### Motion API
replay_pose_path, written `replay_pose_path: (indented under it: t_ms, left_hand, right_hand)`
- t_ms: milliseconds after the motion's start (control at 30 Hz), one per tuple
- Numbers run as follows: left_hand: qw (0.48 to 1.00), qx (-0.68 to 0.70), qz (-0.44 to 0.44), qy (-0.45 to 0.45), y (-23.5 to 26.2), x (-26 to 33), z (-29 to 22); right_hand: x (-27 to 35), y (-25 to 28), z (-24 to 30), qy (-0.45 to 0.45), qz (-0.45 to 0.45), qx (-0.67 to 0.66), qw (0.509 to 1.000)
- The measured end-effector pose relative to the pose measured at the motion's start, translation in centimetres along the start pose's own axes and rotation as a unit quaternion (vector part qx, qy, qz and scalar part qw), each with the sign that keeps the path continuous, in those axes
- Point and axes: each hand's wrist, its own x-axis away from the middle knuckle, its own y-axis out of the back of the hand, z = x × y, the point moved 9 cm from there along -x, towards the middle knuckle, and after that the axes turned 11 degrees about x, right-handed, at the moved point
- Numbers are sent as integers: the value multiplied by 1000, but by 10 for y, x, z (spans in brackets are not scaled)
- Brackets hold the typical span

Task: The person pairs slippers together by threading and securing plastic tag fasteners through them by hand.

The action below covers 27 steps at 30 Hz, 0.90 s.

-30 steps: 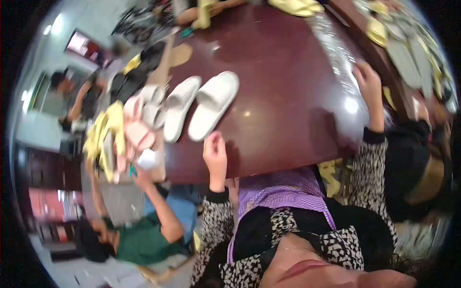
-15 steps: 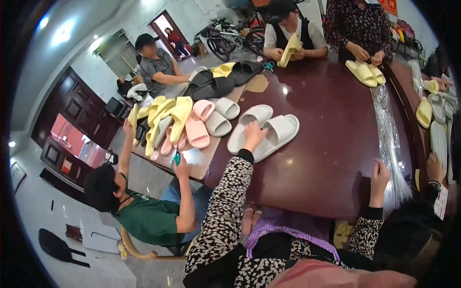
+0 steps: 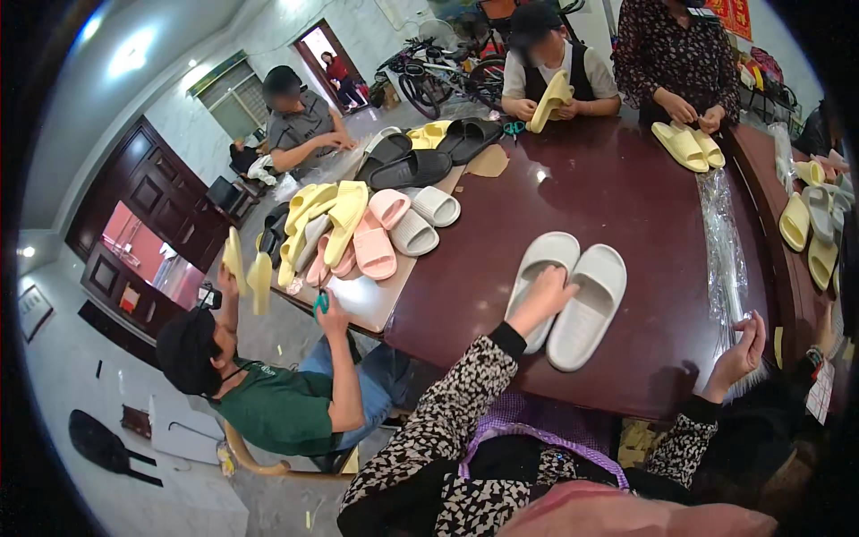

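A pair of light grey slippers (image 3: 586, 309) lies side by side near the front edge of the dark red table (image 3: 465, 268), toes pointing toward me. My left hand (image 3: 541, 297) is closed on them, its fingers reaching into the foot openings where the two slippers meet. To the right, my right hand (image 3: 739, 360) is raised beside the near end of a stack of clear plastic bags (image 3: 720, 242). Its fingers are stretched and apart, next to the bags; whether a fingertip touches the plastic is hard to see.
Yellow, pink, grey and black slippers (image 3: 376, 246) are heaped at the left. A co-worker in green (image 3: 277, 403) holds teal scissors (image 3: 321, 302) there. Across the table, others handle yellow slippers (image 3: 687, 148). More slippers (image 3: 794, 222) lie at the right edge.
My left hand has drawn the grey slippers nearer and to the right, turning them toe toward me. My right hand has moved right to the bags, its fingers opening out.
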Motion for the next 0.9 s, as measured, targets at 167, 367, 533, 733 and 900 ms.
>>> replay_pose_path:
  t_ms: [167, 367, 533, 733, 900]
  left_hand:
    - [992, 23, -61, -111, 16, 26, -75]
    - [929, 340, -2, -146, -46, 38, -138]
    - [896, 417, 16, -148, -78, 41, -152]
    - [886, 454, 29, -94, -93, 40, -137]
    - [854, 519, 28, -6, -95, 34, -118]
  right_hand:
    - [16, -31, 28, 108, 137, 52, 983]
    - [63, -77, 76, 284, 302, 190, 890]
    - [84, -83, 75, 301, 356, 200, 862]
    - [81, -85, 45, 290, 383, 257, 839]
    - [47, -65, -33, 220, 404, 321, 828]
